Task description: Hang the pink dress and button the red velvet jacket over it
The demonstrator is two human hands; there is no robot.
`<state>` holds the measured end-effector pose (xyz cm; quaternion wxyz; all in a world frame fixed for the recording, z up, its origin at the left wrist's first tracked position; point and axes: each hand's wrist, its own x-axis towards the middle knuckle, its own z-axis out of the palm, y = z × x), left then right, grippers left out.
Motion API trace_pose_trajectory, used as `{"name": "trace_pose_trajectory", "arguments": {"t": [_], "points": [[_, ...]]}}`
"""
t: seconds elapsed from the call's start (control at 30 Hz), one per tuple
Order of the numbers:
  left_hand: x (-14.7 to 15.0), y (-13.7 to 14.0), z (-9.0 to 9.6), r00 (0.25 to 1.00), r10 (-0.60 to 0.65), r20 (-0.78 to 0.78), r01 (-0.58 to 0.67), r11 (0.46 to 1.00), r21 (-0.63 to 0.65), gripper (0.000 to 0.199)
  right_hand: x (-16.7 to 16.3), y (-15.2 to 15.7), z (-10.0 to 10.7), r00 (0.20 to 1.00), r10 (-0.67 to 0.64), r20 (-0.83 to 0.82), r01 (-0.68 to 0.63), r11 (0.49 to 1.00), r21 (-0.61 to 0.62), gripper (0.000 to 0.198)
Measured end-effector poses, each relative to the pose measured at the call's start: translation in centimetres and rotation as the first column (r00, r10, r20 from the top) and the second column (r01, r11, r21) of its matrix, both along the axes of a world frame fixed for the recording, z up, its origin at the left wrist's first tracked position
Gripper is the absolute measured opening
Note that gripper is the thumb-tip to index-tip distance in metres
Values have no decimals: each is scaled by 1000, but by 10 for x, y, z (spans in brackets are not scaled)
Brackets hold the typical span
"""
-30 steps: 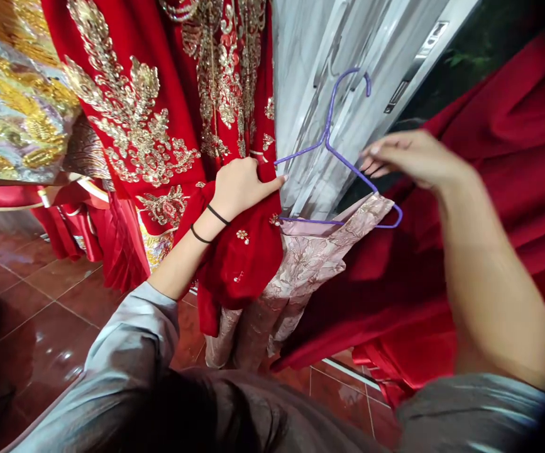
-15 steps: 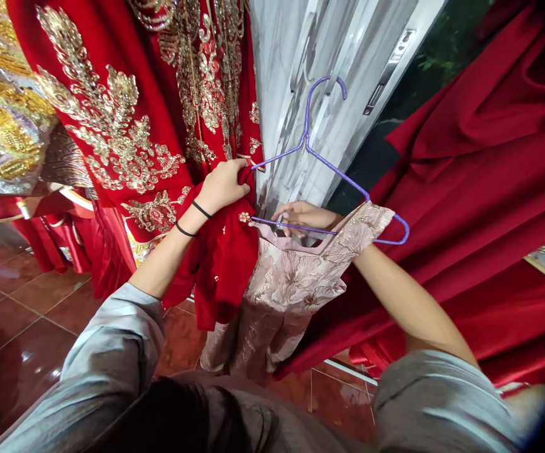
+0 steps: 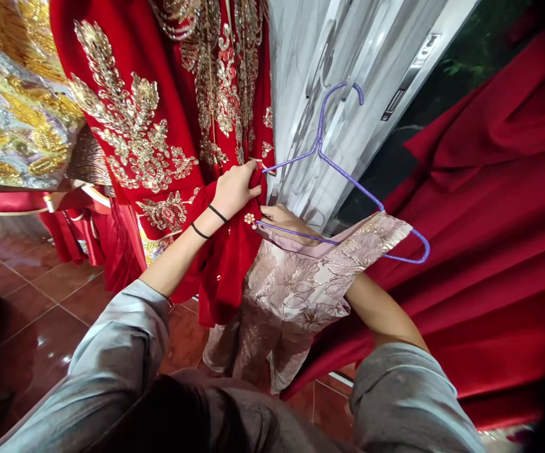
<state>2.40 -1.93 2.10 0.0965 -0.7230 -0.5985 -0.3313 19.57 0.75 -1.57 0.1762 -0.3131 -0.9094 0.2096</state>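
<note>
A purple wire hanger [image 3: 324, 151] stands hook up before me, its right shoulder inside a pale pink brocade dress [image 3: 295, 283]. Bunched red cloth of a garment with a small flower ornament [image 3: 227, 270] covers the hanger's left end. My left hand [image 3: 237, 189], two black bands at its wrist, is closed round this red garment at that end. Through the pink dress's neck opening comes my right hand [image 3: 286, 223], its forearm behind the dress. Its fingers are closed at the red garment's edge, just above the hanger's lower bar; the fingertips are partly hidden.
Behind hangs a red gown with gold beading [image 3: 135, 138]. A gold and silver sequinned garment [image 3: 17, 119] is at far left. Plain red drapery [image 3: 484, 239] hangs at right. Grey marbled panels with a metal frame [image 3: 295, 75] stand behind the hanger; red floor tiles [image 3: 41, 333] lie below.
My right hand has moved left, from the middle of the neck opening to the red garment's edge beside my left hand. My left hand keeps its grip. The whole view has shifted slightly.
</note>
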Motion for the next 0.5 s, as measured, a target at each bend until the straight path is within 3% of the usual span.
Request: {"name": "trace_pose_trajectory", "arguments": {"t": [0.1, 0.17, 0.23, 0.3, 0.37, 0.43, 0.5], "points": [[1, 2, -2, 1000, -13, 6, 13, 1000, -5, 28, -2, 0, -2, 965, -208, 158, 180, 968, 173, 33], [2, 3, -3, 1000, -15, 8, 15, 1000, -19, 27, -8, 0, -5, 899, -366, 242, 267, 894, 361, 34], [2, 3, -3, 1000, -2, 7, 2, 999, -33, 29, -16, 2, -9, 839, -462, 287, 278, 818, 504, 39], [1, 2, -3, 1000, 26, 7, -26, 999, -33, 31, -23, 7, -11, 818, -495, 292, 275, 783, 558, 42], [1, 1, -4, 999, 54, 6, -54, 998, -19, 32, -25, 16, -13, 814, -536, 227, 365, 774, 518, 41], [1, 0, -5, 997, 73, 7, -73, 997, -2, 34, -25, 25, -15, 825, -550, 130, 473, 798, 372, 36], [2, 1, -6, 997, 80, 9, -80, 997, 10, 35, -23, 32, -16, 856, -516, 42, 498, 843, 202, 23]]}}
